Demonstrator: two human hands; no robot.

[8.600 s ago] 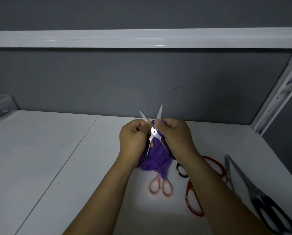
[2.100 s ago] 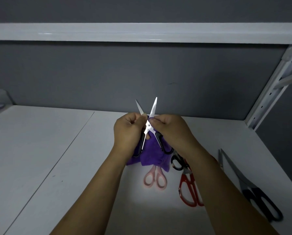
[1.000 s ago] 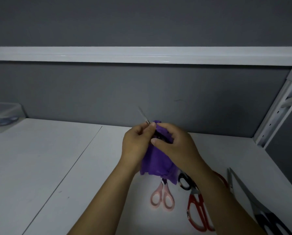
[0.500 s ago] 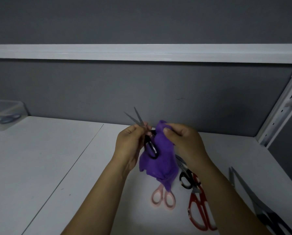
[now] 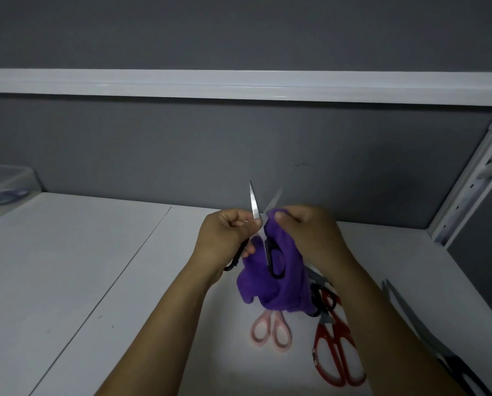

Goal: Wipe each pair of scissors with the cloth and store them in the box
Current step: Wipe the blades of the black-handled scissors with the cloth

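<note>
My left hand (image 5: 225, 238) grips black-handled scissors (image 5: 274, 260) by one handle, their blades spread and pointing up. My right hand (image 5: 307, 232) pinches a purple cloth (image 5: 279, 284) around the right blade, and the rest of the cloth hangs below both hands. On the white table (image 5: 82, 267) under the hands lie pink-handled scissors (image 5: 271, 330), red-handled scissors (image 5: 334, 350) and, partly under the cloth, a black-and-red pair (image 5: 320, 295). Large black-handled shears (image 5: 427, 338) lie at the right edge. A clear plastic box (image 5: 3, 190) with blue-handled scissors inside stands far left.
A white shelf (image 5: 239, 85) runs across above the table in front of a grey wall. A white slotted upright (image 5: 467, 190) rises at the right corner. A seam runs diagonally across the table top on the left.
The scissor blades have swung from leaning left to pointing up and spread wider. My right hand has brought the cloth up onto the right blade.
</note>
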